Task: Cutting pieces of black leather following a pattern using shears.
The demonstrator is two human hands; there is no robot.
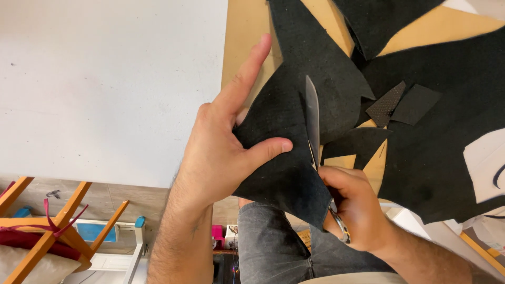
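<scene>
My right hand (357, 210) is clenched on the scissors (314, 126), blade up through the black fabric (284, 131) at the table (105, 79) edge. My left hand (221, 152) pinches the fabric; that thumb sits just beside the blade, so 1 slip could nick it.

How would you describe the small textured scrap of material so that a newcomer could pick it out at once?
Start at the big black sheet covering the right of the table. Just right of the scissors' blade lie two small loose scraps. The one wanted is the left, diamond-shaped piece with a dotted grey-brown surface; its neighbour is plain black.
</scene>
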